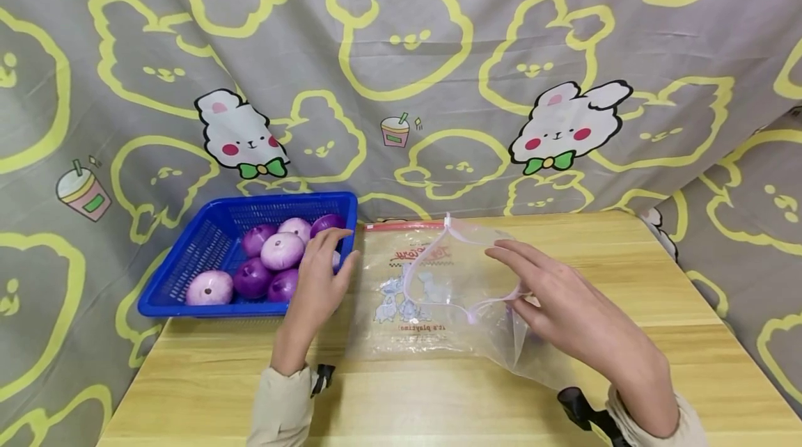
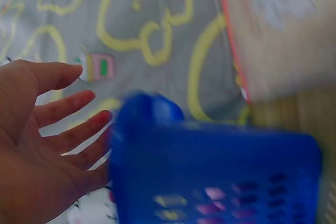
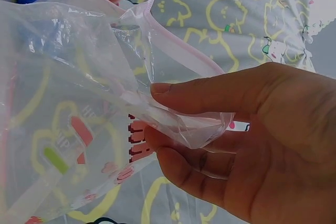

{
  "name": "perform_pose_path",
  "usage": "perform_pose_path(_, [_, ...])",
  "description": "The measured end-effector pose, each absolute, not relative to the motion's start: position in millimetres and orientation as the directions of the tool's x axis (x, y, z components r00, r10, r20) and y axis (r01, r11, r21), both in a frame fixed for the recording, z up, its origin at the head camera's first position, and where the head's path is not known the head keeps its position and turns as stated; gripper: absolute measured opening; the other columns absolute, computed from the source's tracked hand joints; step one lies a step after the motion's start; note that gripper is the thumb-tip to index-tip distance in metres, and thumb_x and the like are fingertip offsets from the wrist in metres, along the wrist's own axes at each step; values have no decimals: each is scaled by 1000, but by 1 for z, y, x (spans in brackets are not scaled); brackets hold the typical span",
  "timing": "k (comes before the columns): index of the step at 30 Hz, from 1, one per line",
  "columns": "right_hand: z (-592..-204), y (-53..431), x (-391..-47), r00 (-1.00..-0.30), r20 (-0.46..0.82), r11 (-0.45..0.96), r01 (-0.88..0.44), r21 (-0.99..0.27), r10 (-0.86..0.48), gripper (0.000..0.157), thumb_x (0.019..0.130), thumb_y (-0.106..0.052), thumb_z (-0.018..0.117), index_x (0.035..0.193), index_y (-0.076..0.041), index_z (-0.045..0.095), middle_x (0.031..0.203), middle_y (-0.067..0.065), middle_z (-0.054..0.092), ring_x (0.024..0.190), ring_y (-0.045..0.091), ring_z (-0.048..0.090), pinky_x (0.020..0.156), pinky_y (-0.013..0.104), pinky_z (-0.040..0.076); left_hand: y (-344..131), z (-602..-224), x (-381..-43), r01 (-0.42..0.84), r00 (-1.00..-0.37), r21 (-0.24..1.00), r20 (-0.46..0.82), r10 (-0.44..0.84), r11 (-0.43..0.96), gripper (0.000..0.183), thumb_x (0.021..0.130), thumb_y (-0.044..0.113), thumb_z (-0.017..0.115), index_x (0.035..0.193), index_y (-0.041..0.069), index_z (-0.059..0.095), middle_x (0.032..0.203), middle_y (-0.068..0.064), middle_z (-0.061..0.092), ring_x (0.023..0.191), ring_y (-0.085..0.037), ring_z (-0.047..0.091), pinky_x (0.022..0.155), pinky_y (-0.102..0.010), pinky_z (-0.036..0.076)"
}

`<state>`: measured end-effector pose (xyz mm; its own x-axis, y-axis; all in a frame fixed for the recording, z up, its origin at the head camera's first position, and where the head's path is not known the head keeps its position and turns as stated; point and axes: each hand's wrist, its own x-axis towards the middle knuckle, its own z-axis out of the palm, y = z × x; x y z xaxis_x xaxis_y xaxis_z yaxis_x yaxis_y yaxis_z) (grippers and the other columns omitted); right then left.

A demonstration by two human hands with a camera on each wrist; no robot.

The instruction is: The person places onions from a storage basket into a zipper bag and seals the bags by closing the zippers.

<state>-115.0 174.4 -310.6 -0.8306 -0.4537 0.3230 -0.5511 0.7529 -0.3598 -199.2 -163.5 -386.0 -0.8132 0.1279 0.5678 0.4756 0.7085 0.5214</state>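
My right hand pinches the rim of a clear zip bag between thumb and fingers. The bag's mouth gapes, as the head view shows, and blue cartoon print covers its left part. In the right wrist view, folded clear plastic lies between the thumb and fingers. Over the right side of a blue plastic basket is my left hand, its fingers spread and holding nothing in the left wrist view. Several peeled purple onions lie in the basket; the hand hides part of those at the right.
Basket and bag stand side by side on a light wooden table. Behind them hangs a grey cloth with yellow cartoon outlines, reaching down to the table's back edge. A red strip runs along the bag's far edge.
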Motion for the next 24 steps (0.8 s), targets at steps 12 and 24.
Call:
perform_pose_path(12, [-311,173,-116,-827,319,753,-557,-352,-462,61,84,0,73,141,-9,52,150,12,46,75,-6,57,64,22,47,-191,-416,-216,292,-896,470,438,67,833,34,92,2,63,126,-5,61,133,-31,52,124,-49,48,105,-60,37])
perform_pose_path(24, [-313,171,-118,-820,321,747,-567,-346,-473,61,83,-1,75,140,-8,53,149,14,47,76,-5,58,65,23,49,-201,-407,-203,226,-958,341,250,143,913,38,85,-1,61,122,-9,62,119,-31,61,115,-47,54,98,-57,36])
